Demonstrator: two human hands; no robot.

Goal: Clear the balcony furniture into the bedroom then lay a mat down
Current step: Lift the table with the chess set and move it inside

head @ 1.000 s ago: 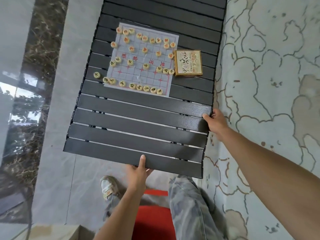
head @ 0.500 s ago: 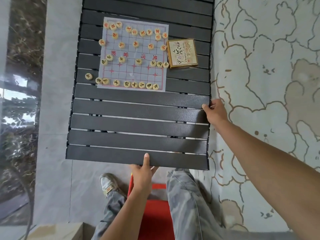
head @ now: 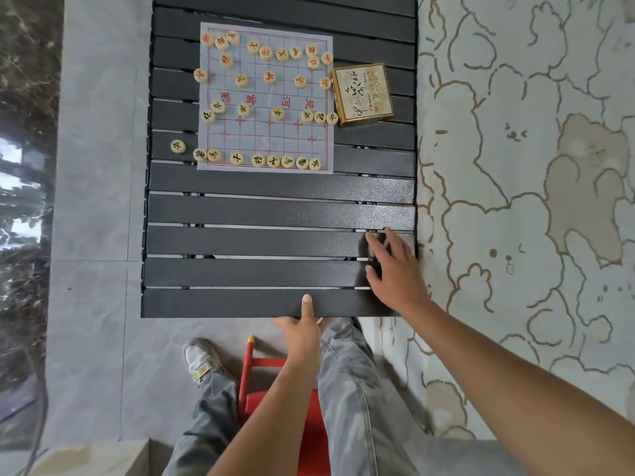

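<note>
Black slatted table (head: 261, 211) under both hands

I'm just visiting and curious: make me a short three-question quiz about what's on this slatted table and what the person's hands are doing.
1. True or false: the gold box sits on top of the paper game board.
2. Which hand grips the near edge of the black slatted table? A) left hand B) right hand
3. Fill in: one round game piece lies off the board, on its ___ side as seen in the picture.

Key
1. False: it stands beside the board's right edge, on the slats.
2. A: the left hand holds the near edge, thumb on top; the right hand is spread above the slats near the right edge.
3. left
</note>
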